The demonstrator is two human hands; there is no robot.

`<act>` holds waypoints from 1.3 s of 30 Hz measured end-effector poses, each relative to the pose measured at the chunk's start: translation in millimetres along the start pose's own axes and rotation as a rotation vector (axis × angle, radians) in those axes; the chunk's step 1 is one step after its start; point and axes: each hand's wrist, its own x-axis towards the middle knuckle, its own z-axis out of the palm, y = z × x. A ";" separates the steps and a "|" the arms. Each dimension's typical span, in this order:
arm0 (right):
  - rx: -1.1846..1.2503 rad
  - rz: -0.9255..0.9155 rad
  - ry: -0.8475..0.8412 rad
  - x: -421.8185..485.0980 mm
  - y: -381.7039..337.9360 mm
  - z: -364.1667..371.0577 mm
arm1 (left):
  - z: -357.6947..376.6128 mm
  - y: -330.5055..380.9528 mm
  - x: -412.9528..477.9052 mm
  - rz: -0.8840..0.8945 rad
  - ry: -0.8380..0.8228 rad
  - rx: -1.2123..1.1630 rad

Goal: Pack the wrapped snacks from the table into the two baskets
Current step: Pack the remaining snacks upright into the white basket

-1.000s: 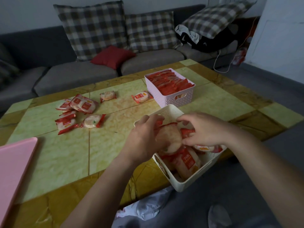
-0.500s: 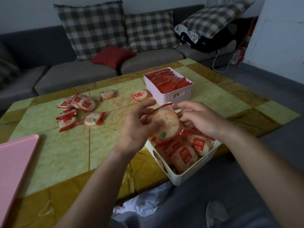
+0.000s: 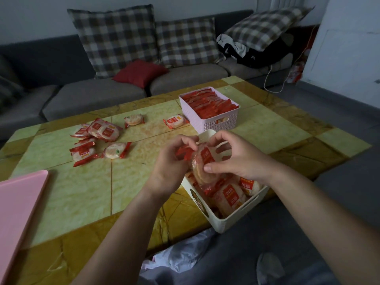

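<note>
Snack point(image 3: 202, 164): was just over the white basket point(image 3: 226, 225), flipped since before, red label showing.
Left hand point(image 3: 171, 163): fingers pinched its red end.
Right hand point(image 3: 238, 159): fingers gripped its side.

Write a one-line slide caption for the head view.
Left hand and right hand hold one wrapped snack above the white basket; loose snacks wait on the table.

Grey sofa point(image 3: 98, 95), plaid cushions point(image 3: 115, 40), red pillow point(image 3: 140, 73), pink board point(image 3: 18, 212).
</note>
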 end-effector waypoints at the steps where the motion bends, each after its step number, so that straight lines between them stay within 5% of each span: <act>1: 0.045 0.026 -0.009 0.0 -0.7 -1.1 | 0.4 -0.4 0.1 -0.015 -0.003 -0.049; 6: 0.145 0.045 -0.017 -0.9 -1.3 -1.5 | 2.7 8.2 -0.6 -0.228 0.079 -0.249; 10: 0.044 -0.001 0.067 -0.7 -1.6 -0.5 | 1.9 4.6 -1.5 -0.156 0.007 0.139; 17: -0.235 0.139 -0.160 -5.1 14.9 -24.0 | -1.1 7.4 -0.2 -0.180 0.359 0.074; 22: -0.697 0.086 -0.356 -7.9 15.3 -17.8 | 0.0 7.6 -1.8 -0.199 0.349 0.094; 28: -0.707 0.183 -0.468 -6.8 12.0 -22.4 | -3.8 7.2 -2.2 -0.210 0.357 0.079; 39: -0.931 0.080 -0.282 -1.8 14.0 -5.7 | -1.5 8.1 -2.6 -0.214 0.323 0.116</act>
